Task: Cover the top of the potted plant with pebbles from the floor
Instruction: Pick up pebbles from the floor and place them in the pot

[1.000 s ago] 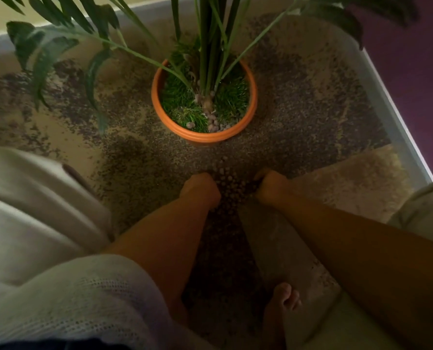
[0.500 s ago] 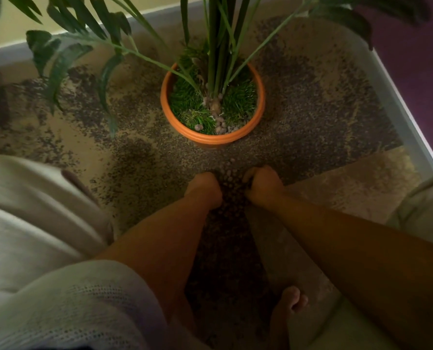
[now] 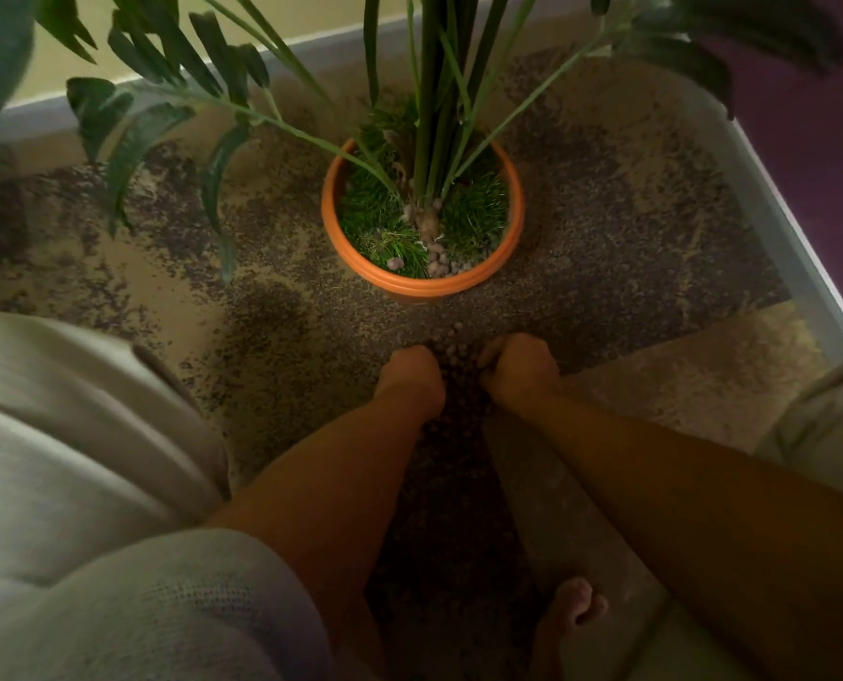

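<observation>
An orange pot (image 3: pixel 422 287) stands on the floor ahead, holding tall green stems and green moss. A few pale pebbles (image 3: pixel 439 262) lie at its near rim and by the stems. Just in front of the pot a dark heap of pebbles (image 3: pixel 456 380) lies on the floor. My left hand (image 3: pixel 412 376) and my right hand (image 3: pixel 518 368) rest low on either side of that heap, fingers curled into it and pressing it together. The fingertips are hidden among the pebbles.
A speckled dark-and-tan rug (image 3: pixel 631 228) covers the floor, with a tan patch (image 3: pixel 695 380) at right. A pale skirting board (image 3: pixel 773 218) bounds the right side. Long leaves (image 3: pixel 149 125) hang over the left. My bare foot (image 3: pixel 569 616) and pale clothing (image 3: pixel 80 459) sit near.
My two hands have drawn closer together, squeezing the pebble heap between them. The view has shifted so the pot sits slightly lower and to the right.
</observation>
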`<action>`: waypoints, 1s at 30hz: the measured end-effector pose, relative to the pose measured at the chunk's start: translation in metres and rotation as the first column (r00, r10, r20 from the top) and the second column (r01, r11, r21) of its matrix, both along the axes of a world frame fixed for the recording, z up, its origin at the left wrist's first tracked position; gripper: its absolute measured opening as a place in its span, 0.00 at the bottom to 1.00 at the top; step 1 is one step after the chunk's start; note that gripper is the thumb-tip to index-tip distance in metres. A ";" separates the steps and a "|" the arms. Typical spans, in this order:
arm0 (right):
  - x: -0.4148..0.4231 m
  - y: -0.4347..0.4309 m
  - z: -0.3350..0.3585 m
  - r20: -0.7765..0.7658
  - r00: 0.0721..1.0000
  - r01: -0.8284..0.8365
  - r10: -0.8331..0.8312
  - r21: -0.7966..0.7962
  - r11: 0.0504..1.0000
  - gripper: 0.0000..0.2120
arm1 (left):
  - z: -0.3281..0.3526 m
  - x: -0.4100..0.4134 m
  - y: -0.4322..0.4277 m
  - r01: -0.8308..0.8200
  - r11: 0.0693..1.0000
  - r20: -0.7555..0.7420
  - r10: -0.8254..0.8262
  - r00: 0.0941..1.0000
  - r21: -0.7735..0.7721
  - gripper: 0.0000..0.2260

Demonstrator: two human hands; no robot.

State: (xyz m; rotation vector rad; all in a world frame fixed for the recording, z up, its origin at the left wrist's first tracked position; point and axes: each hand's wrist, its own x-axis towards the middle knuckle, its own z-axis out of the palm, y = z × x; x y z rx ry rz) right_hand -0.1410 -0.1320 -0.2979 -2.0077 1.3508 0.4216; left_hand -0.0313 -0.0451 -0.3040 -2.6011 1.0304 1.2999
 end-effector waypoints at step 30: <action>0.061 -0.053 0.146 0.464 0.845 0.065 -0.267 0.407 0.911 0.08 | 0.169 0.102 -0.015 -0.613 0.736 -0.442 0.466 0.766 -0.286 0.09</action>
